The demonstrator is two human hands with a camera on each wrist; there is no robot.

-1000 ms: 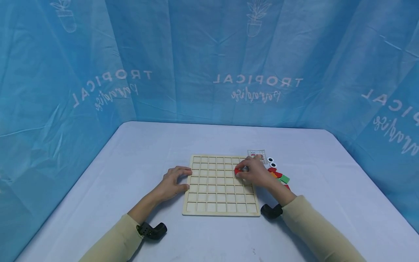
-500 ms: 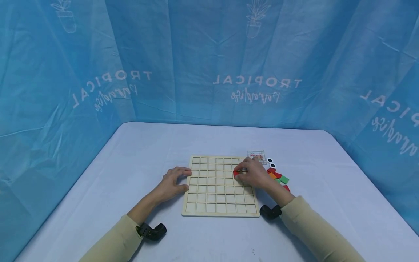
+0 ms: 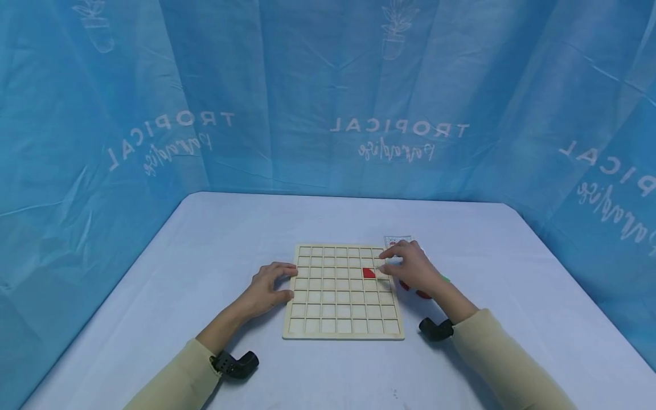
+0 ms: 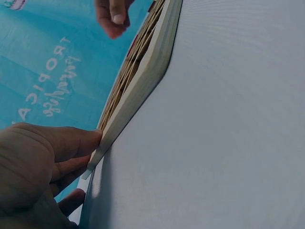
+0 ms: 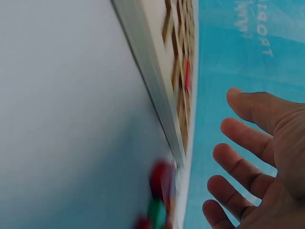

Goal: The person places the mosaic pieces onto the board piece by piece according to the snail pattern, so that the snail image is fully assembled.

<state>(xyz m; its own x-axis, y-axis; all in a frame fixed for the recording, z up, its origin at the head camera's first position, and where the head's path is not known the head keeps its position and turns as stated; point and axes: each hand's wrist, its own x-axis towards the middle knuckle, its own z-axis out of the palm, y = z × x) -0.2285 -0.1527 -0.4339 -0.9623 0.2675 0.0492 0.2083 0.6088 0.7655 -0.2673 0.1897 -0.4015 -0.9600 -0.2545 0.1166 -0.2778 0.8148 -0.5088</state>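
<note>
A wooden grid board (image 3: pixel 328 337) lies flat on the table. One red tile (image 3: pixel 369 273) with a rounded corner sits in a cell toward the board's right side; in the right wrist view the same red tile (image 5: pixel 187 76) shows low among the ridges. My right hand (image 3: pixel 412 266) hovers just right of it with fingers apart and nothing between them, as the right wrist view confirms for the hand (image 5: pixel 267 157). My left hand (image 3: pixel 266 289) rests its fingertips and thumb against the board's left edge, the left wrist view showing this hand (image 4: pixel 43 162) touching the rim.
Loose red pieces (image 3: pixel 423 294) and a green piece (image 3: pixel 447 278) lie right of the board, partly hidden by my right hand and forearm. A printed card (image 3: pixel 392 240) lies behind the board's far right corner. A blue curtain (image 3: pixel 307 97) hangs around the table.
My right hand has let go of the red tile, now lying in its cell, and has drawn back to the right with fingers spread. The left hand stays at the board's edge.
</note>
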